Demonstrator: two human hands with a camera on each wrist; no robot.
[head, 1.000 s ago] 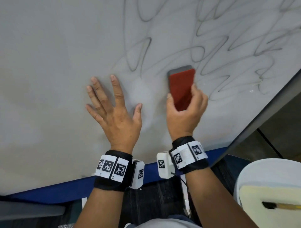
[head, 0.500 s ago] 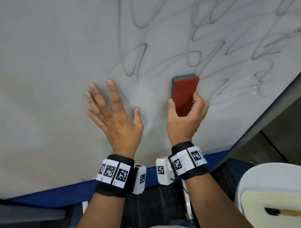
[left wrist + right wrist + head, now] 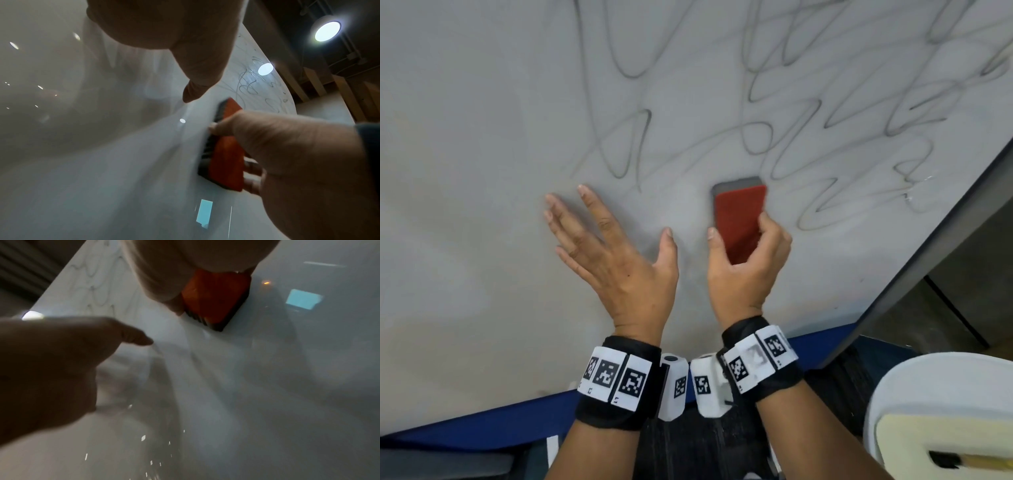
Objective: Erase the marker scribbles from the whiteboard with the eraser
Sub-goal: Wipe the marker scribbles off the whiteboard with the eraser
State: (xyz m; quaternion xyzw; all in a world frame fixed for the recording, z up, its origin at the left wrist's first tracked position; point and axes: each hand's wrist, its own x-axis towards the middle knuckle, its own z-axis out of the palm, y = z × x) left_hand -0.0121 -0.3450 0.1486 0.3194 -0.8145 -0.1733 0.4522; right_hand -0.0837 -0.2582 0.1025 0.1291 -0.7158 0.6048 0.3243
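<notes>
A whiteboard (image 3: 465, 137) fills the head view, with grey marker scribbles (image 3: 808, 113) across its upper right. My right hand (image 3: 746, 270) grips a red eraser (image 3: 739, 219) with a dark felt underside, pressed flat against the board just below the scribbles. The same eraser (image 3: 225, 155) shows in the left wrist view and again, as the eraser (image 3: 216, 300), in the right wrist view. My left hand (image 3: 613, 253) lies open beside it on the left, fingers spread and straight against the board.
The board's dark frame (image 3: 928, 246) runs diagonally at the right, and a blue edge (image 3: 482, 421) runs along the bottom. A white chair (image 3: 928, 383) with a cream seat stands at the lower right. Ceiling lamps (image 3: 327, 31) glare in the left wrist view.
My right hand has slid the eraser down the board, away from the scribble loops. The left hand has stayed spread on the board, shifting slightly downward with it.
</notes>
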